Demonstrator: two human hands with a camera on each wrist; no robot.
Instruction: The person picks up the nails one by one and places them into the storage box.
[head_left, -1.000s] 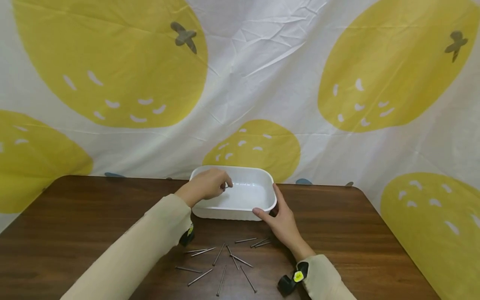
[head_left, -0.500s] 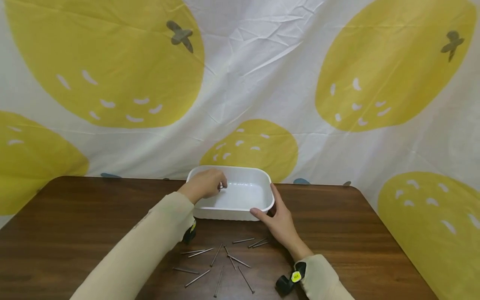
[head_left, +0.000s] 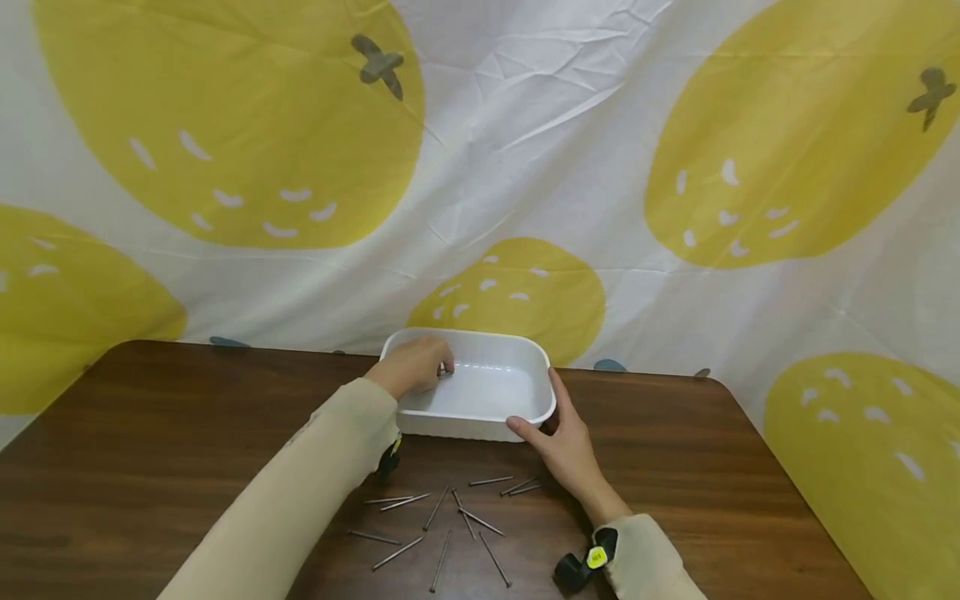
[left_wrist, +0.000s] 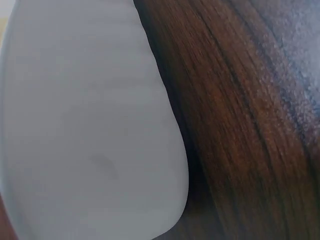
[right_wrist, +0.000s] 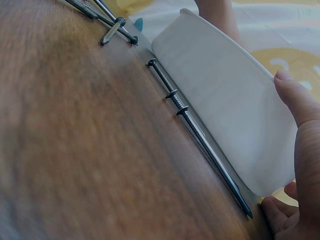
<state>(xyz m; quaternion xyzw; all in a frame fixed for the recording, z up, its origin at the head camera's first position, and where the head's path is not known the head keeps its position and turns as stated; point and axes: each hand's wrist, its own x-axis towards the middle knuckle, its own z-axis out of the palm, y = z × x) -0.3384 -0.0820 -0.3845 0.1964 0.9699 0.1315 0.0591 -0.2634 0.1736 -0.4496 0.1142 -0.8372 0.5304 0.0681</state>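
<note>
A white rectangular dish (head_left: pixel 495 429) with a scalloped base stands at the back of the table. My left hand (head_left: pixel 415 365) reaches over its left side, down inside. The curled fingers pinch a nail (head_left: pixel 445 372), of which only a short dark bit shows. In the left wrist view the dish wall (left_wrist: pixel 95 110) fills much of the picture and the hand is out of sight. At the front right corner my right hand (head_left: pixel 564 443) grips the dish, thumb (right_wrist: pixel 292 95) on the rim and fingers round the side.
Several loose steel nails (head_left: pixel 482 522) lie scattered on the dark wooden table (head_left: pixel 720 500) in front of the dish. Some nails (right_wrist: pixel 200 137) lie near its wall in the right wrist view. A lemon-print cloth (head_left: pixel 495 167) hangs behind the table.
My left hand has sunk slightly deeper and leftward in the dish, and less of the nail shows. The right hand keeps its hold. The head view has shifted a little.
</note>
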